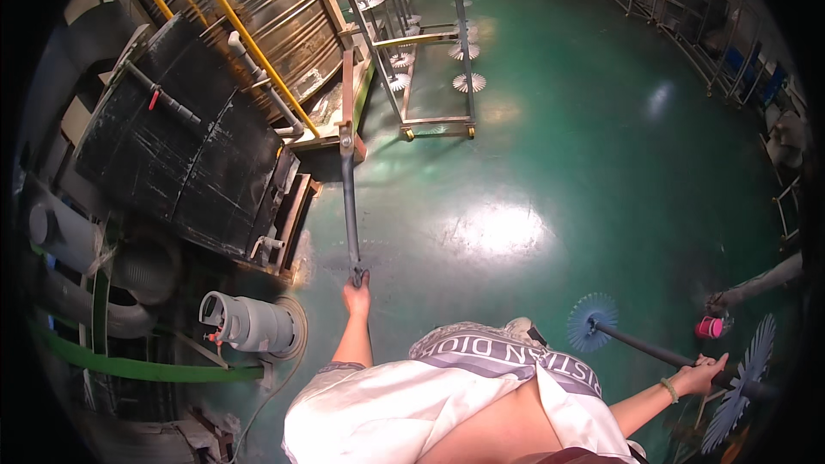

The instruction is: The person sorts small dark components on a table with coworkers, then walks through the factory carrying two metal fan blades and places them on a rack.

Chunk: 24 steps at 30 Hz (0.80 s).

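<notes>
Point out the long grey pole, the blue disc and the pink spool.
Grey pole (349, 206), head view: middle of the shaft, above the left hand (357, 296).
Blue disc (591, 323), head view: its hub.
Pink spool (710, 326), head view: its side, held by another person's hand.

The green floor (550, 172) lies open ahead and to the right, giving wide passage between the wheeled metal rack (434, 77) and the shelving (687, 9) along the far wall. To the left, the black tilted panel (180, 137), steel tank (258, 0), grey cylinder (249, 322) and ducting (129, 283) crowd closely, leaving little room there.
</notes>
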Motion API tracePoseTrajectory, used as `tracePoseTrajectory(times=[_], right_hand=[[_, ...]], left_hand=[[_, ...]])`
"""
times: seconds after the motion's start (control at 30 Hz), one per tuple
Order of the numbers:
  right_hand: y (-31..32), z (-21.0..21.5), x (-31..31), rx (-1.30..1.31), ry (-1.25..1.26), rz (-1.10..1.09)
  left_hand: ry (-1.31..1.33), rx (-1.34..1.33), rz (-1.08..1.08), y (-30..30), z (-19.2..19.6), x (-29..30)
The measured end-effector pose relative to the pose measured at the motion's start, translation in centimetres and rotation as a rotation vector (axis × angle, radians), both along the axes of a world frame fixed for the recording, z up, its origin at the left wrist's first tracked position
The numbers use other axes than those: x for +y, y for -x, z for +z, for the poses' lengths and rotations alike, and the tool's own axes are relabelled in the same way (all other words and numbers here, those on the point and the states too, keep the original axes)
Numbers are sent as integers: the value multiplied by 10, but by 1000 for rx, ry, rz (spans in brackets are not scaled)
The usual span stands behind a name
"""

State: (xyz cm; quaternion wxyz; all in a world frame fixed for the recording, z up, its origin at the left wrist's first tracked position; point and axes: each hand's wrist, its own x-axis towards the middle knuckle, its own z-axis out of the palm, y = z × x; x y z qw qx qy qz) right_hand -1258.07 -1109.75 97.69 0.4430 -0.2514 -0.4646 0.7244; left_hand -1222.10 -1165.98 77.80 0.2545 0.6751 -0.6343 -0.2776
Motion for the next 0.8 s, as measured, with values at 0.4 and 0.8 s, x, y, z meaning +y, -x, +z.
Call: tracePoseTrajectory(times=[0.4,0.8], right_hand=[[275,19,-197,-61,-39,123],[448,25,-464,46,-83,422]], left_hand=[[184,484,89,180,33,-173],[139,771,63,289,116,-410]])
